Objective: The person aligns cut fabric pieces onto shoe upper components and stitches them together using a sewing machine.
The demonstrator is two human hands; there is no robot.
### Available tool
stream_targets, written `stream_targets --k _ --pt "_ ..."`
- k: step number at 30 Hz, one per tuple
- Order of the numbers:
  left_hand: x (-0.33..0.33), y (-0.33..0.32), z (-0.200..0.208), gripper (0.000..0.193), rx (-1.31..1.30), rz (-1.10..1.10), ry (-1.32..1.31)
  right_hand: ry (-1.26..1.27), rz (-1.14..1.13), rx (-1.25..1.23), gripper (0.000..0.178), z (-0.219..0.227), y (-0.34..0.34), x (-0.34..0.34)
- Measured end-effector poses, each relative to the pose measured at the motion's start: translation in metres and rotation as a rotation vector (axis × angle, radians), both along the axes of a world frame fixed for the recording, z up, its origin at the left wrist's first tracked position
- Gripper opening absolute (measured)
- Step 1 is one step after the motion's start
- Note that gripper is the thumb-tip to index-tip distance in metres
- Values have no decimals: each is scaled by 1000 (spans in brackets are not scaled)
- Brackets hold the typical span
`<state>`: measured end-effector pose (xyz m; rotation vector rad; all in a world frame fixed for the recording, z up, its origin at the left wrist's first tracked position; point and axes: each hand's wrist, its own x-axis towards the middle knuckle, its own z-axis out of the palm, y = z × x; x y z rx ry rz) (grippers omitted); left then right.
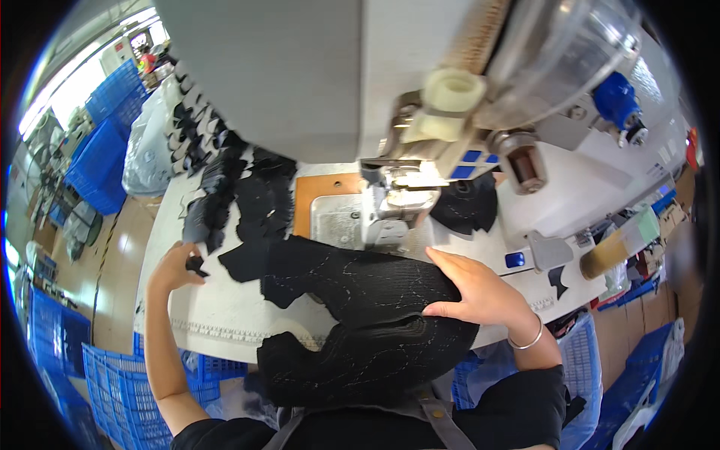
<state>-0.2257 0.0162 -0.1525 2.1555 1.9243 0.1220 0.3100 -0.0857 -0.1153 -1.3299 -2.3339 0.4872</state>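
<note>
A black knitted shoe upper (360, 281) with white dashed marking lines lies across the white table in front of the sewing machine (394, 217), its lower part hanging toward me over the front edge. My right hand (484, 292) rests flat on its right end, thumb and fingers apart. At the left table edge my left hand (174, 268) is closed, with a small black fabric piece (196, 266) between its fingers. Just beyond that hand are overlapping stacks of black cut pieces (214, 199). Another black piece (466, 206) lies behind the needle area.
The machine's grey head (262, 75) overhangs the table. A ruler strip (217, 331) runs along the front edge. Blue plastic crates (120, 382) stand at the lower left and right. To the right are a clear tube (622, 244) and a small black scrap (557, 281).
</note>
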Motion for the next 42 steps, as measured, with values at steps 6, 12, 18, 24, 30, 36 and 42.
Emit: stream_targets --k 6,12,18,24,30,36,42 --pt "-6 -19 -18 46 38 81 -391 -155 -143 -136 78 23 -11 -18" --pt "-45 -19 -19 45 181 93 -79 275 -72 54 37 17 -8 -24" --pt "-36 -16 -6 38 50 53 -106 610 -120 -391 17 27 9 10" --pt "20 -56 51 17 40 97 -882 517 -14 -139 22 62 24 -26" --pt "168 -57 111 14 259 -609 -888 505 67 -56 20 77 23 -49" --pt "230 -42 110 15 115 -676 -853 542 60 -69 18 77 17 -55" --pt "245 -30 97 24 423 -741 -858 530 46 -55 19 70 28 -47"
